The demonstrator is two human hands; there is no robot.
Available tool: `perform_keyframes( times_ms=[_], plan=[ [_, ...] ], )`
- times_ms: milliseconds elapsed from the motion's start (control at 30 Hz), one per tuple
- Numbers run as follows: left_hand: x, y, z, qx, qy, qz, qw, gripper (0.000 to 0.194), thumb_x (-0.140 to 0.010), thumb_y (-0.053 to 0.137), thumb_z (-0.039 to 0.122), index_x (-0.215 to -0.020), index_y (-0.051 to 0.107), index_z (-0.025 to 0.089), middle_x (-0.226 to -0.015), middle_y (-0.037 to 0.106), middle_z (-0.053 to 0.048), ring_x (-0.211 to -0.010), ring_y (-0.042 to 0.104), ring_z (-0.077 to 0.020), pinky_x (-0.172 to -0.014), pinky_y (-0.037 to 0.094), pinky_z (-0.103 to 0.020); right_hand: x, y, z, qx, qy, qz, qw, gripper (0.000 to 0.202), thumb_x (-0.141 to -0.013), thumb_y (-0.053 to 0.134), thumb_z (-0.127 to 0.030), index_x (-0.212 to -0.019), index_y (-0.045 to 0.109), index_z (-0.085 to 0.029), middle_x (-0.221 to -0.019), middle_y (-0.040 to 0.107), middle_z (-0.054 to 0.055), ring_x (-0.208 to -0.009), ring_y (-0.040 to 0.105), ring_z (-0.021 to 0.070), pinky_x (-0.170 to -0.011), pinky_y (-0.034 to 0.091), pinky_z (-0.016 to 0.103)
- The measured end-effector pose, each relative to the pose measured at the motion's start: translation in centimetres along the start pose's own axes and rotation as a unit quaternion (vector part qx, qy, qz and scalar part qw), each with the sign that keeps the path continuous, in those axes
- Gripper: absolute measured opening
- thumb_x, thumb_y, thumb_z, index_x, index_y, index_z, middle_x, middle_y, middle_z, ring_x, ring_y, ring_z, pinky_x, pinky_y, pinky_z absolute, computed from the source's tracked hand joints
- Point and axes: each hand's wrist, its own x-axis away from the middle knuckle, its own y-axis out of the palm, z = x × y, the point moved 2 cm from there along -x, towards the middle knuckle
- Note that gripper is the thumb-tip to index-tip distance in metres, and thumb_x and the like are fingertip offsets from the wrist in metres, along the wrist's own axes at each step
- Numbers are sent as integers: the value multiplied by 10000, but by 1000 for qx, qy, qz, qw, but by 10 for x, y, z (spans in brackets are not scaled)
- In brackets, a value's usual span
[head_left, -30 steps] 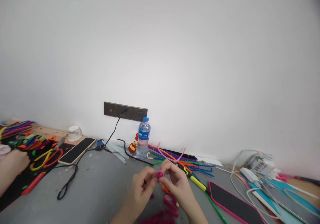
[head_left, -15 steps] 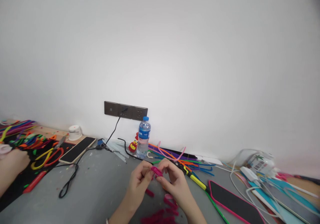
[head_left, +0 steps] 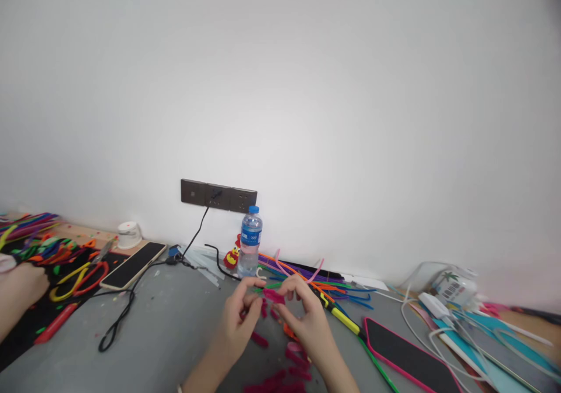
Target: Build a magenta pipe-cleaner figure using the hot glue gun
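A short magenta piece of pipe cleaner [head_left: 274,296] is held up between my two hands above the grey table. My right hand [head_left: 307,317] pinches its right end with thumb and fingertips. My left hand [head_left: 241,314] has thumb and forefinger curled at its left end; the exact contact is blurred. Below and between my hands lie more magenta pipe cleaner pieces [head_left: 298,357], with a pile of them [head_left: 276,384] at the bottom edge. A small orange piece [head_left: 290,331] lies partly behind my right hand.
Behind my hands stand a water bottle [head_left: 250,244] and a small red-yellow figure [head_left: 232,252]. Long pipe cleaners [head_left: 342,290] lie right of them. A pink-edged phone [head_left: 407,355] is at right. At left are another phone [head_left: 134,265], scissors [head_left: 81,279] and another person's hand [head_left: 26,288].
My fingertips have loosened and moved slightly apart around the magenta piece, which now looks flatter and more stretched out. The view has shifted a little.
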Motion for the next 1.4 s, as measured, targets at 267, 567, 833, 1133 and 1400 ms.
perform_keyframes(
  times_ms=[267, 567, 833, 1133, 1400],
  plan=[
    [-5, -11, 2, -166, 63, -1, 984, 206, -828, 604, 281, -1006, 601, 177, -500, 246, 130, -431, 315, -96, -495, 260, -194, 0, 1, 3, 54, -26, -11, 998, 207, -745, 591, -31, -786, 549, -230, -768, 535, 2, -727, 474, 194, -654, 374, 288],
    [-7, -12, 2, -191, 74, 5, 979, 173, -808, 611, 244, -952, 650, 157, -497, 243, 129, -425, 309, -87, -487, 259, -183, 1, 2, 5, 70, -49, -17, 996, 234, -740, 557, -5, -793, 517, -229, -782, 535, 3, -728, 466, 187, -646, 368, 281],
    [-7, -12, 4, -210, 85, 8, 974, 119, -826, 574, 232, -871, 647, 151, -500, 241, 126, -420, 309, -84, -485, 271, -176, 0, 4, 1, 65, -49, -16, 997, 241, -724, 556, 9, -774, 528, -225, -765, 536, -3, -714, 473, 181, -647, 365, 275],
    [-7, -12, 5, -213, 92, 3, 973, 83, -844, 547, 231, -844, 596, 164, -499, 256, 127, -415, 324, -85, -483, 274, -176, 1, 3, 2, 53, -33, -21, 998, 212, -740, 601, -23, -761, 536, -224, -762, 545, 2, -720, 479, 188, -650, 367, 276],
    [-7, -13, 7, -199, 106, 0, 974, 121, -840, 549, 223, -936, 597, 166, -497, 247, 132, -412, 319, -88, -487, 282, -181, 1, 3, 4, 41, -20, -25, 999, 239, -719, 593, 4, -767, 540, -224, -767, 544, -4, -725, 487, 184, -660, 371, 270]
  ],
)
